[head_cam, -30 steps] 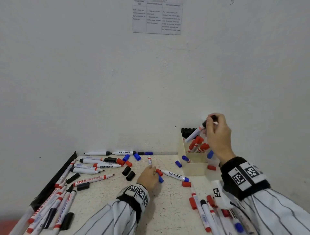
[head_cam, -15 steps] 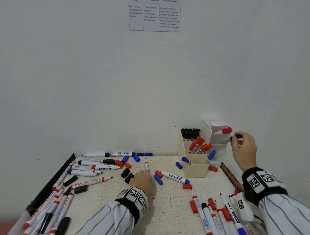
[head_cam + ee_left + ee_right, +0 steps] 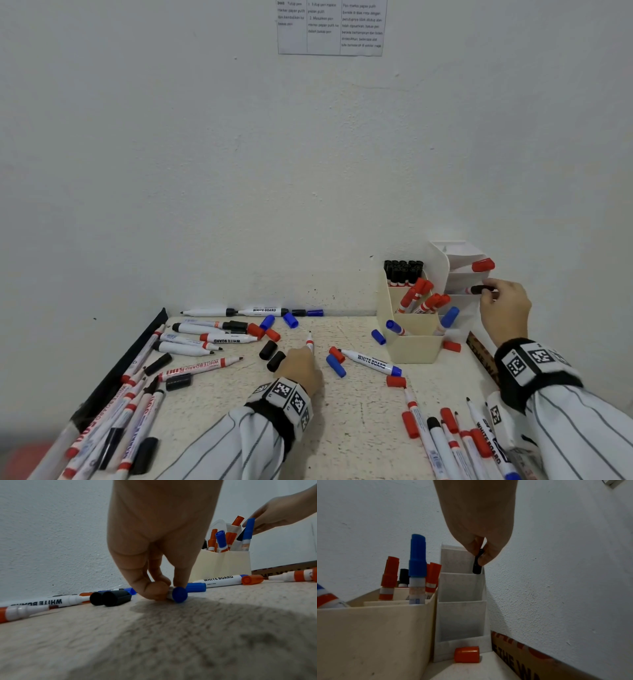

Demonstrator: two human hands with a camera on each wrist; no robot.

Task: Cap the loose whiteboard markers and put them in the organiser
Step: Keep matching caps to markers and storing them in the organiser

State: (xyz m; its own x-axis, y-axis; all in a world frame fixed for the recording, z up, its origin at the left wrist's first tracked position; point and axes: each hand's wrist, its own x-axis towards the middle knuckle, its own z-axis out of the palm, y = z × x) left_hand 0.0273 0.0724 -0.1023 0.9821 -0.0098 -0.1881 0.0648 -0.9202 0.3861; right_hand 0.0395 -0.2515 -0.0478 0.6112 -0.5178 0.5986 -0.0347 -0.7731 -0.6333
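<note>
Black-capped marker [image 3: 478, 290] entering white tiered organiser [image 3: 442, 263]; uncapped markers [image 3: 202, 366] litter table.

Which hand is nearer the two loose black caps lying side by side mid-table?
Left. The left hand is right beside the black caps; the right hand is across the table at the white organiser.

A plain white wall [image 3: 205, 154] fills most of the head view, its paint faintly textured and marked with small dark specks near the bottom. A printed paper sheet [image 3: 330, 29] is stuck high on it. Below, a pale speckled surface [image 3: 359, 428] meets the wall, with a black strip [image 3: 133, 353] along its left edge. The light is soft and even.
</note>
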